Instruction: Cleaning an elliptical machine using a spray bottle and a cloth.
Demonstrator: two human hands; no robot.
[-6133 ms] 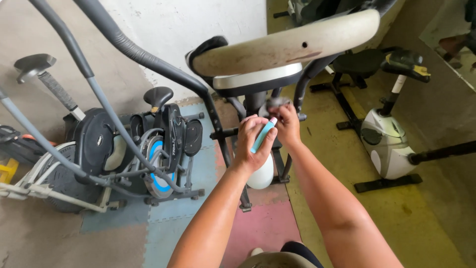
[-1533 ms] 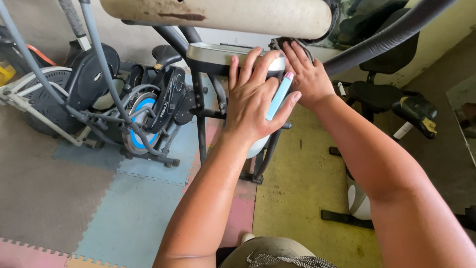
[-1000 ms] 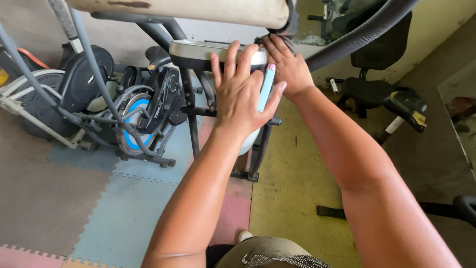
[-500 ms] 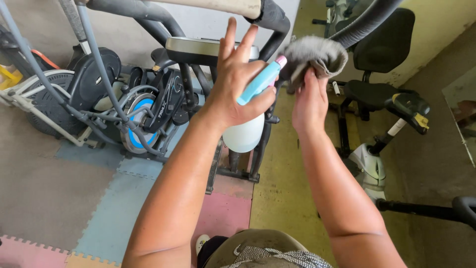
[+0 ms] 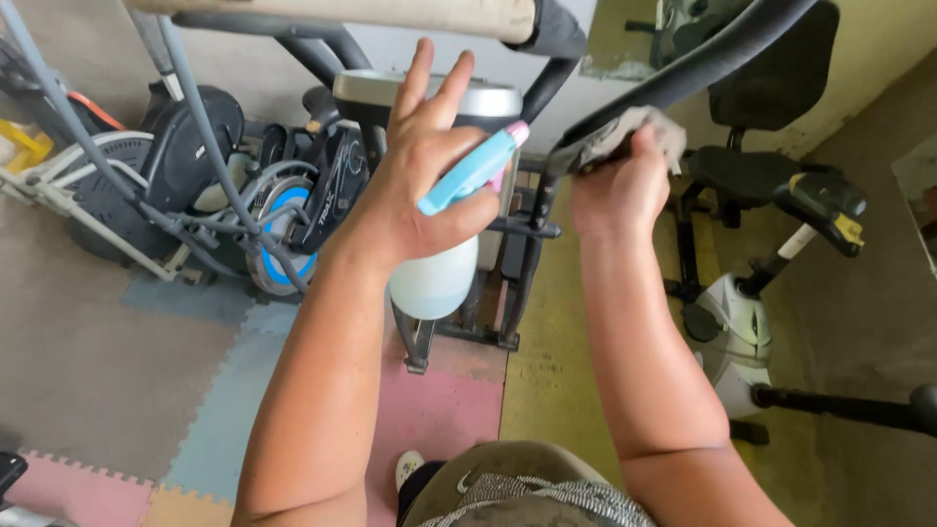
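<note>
At upper right of the frame, keep your right hand (image 5: 620, 190) clenched on the grey cloth (image 5: 617, 137) against the black handlebar (image 5: 727, 59), while your left hand (image 5: 420, 185) clasps the spray bottle (image 5: 444, 259), other fingers spread.

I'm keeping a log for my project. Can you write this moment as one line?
left hand: holds spray bottle | right hand: presses grey cloth on black handlebar | place: exercise machines, foam floor mats

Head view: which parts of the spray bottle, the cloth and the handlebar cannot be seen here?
- Spray bottle: its trigger and neck, covered by the left hand.
- Cloth: its lower part, hidden by the right hand.
- Handlebar: its upper end, cut off by the top edge.
</note>
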